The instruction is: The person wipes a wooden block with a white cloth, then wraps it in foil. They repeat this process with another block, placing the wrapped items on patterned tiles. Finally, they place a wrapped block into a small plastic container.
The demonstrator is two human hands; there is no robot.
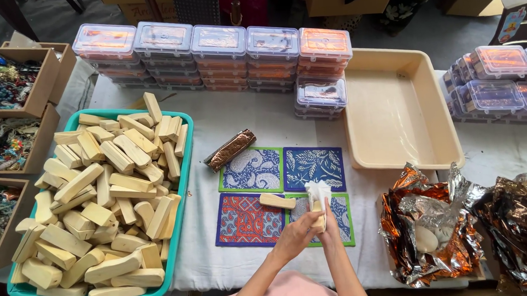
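Both your left hand (295, 235) and right hand (329, 225) are closed together on a wooden block (319, 216) half inside a thin white wrapper (318, 193) above the patterned mats (281, 192); an uneven pull could, I judge, tear that wrapper.

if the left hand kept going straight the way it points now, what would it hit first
Probably the wooden block with white wrap that both hands hold; the left hand already touches it. Past that lies the blue leaf-print mat, though depth is unclear.
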